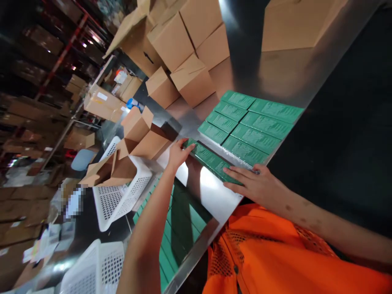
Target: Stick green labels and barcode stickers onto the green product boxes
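My left hand (178,154) grips the far end of a long row of green boxes (208,158), thumb and fingers closed at its end. My right hand (249,179) presses round the near end of this row, fingers bent over its side. The row lies low over the metal table, beside a neat block of shiny green boxes (257,126). Whether it touches the block along its whole length I cannot tell. More green boxes (180,228) lie at the lower left, partly hidden behind my left forearm.
Closed brown cartons (192,79) are stacked at the back of the metal table (245,73). Another carton (294,24) stands at top right. Open cartons (150,143) and white perforated baskets (122,200) are at left. The table's near edge runs along my orange vest (269,253).
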A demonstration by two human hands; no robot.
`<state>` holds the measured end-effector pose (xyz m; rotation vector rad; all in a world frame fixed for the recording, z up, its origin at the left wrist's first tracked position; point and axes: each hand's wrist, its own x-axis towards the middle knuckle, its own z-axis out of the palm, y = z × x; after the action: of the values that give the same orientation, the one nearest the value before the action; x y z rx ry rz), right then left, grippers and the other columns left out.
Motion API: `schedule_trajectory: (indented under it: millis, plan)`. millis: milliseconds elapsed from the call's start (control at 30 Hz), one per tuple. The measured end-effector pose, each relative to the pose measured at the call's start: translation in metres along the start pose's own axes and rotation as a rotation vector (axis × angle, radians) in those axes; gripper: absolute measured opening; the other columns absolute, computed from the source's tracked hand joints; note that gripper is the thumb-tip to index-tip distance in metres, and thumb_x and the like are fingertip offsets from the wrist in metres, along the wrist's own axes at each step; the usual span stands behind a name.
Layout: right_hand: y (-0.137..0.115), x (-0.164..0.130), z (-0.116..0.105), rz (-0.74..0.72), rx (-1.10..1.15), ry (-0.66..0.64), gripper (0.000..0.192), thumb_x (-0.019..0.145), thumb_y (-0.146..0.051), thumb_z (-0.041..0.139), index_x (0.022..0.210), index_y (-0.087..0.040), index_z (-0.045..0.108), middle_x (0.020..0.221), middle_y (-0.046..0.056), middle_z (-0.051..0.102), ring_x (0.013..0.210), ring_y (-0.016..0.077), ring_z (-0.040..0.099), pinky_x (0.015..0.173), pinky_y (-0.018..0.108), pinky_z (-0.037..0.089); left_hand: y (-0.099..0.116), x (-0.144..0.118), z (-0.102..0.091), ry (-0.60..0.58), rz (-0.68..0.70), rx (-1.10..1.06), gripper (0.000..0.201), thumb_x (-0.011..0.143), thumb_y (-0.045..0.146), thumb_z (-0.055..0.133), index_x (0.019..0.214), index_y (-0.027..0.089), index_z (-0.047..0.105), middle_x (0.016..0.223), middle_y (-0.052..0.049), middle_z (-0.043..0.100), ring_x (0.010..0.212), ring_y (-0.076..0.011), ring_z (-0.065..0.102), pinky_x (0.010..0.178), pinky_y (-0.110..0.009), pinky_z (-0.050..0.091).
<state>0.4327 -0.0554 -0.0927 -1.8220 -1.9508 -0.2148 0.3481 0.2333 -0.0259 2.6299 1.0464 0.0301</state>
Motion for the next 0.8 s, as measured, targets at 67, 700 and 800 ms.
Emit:
schedule_trajectory:
  millis: [67,700,800]
  plan:
    - [-0.016,0.008,0.004,-0.001,0.173,0.029,0.05,0.091,0.004,0.039,0.13,-0.024,0.057,0.147,0.013,0.053,0.128,0.0251,0.055,0.087,0.042,0.043,-0.02,-0.012,-0.016,-0.021,-0.04,0.061,0.04,0.088,0.047,0.06,0.112,0.018,0.073,0.102,-0.01,0.075,0.095,-0.0251,0.069,0.086,-0.033,0.051]
    - [-0.068,0.044,0.046,0.015,0.628,-0.125,0.049,0.079,-0.003,0.064,0.124,-0.021,0.062,0.137,0.012,0.06,0.112,0.0281,0.065,0.094,0.044,0.054,-0.059,-0.048,-0.041,-0.244,-0.282,0.408,0.043,0.08,0.054,0.061,0.103,0.019,0.071,0.1,-0.017,0.076,0.101,-0.0347,0.07,0.082,-0.039,0.051]
    - [-0.066,0.042,0.042,-0.029,0.588,-0.146,0.052,0.08,-0.013,0.073,0.129,-0.021,0.059,0.14,0.013,0.058,0.111,0.0273,0.066,0.092,0.041,0.055,-0.048,-0.035,-0.044,-0.305,-0.312,0.466,0.037,0.071,0.05,0.069,0.092,0.02,0.073,0.102,-0.019,0.076,0.101,-0.0381,0.07,0.081,-0.042,0.052]
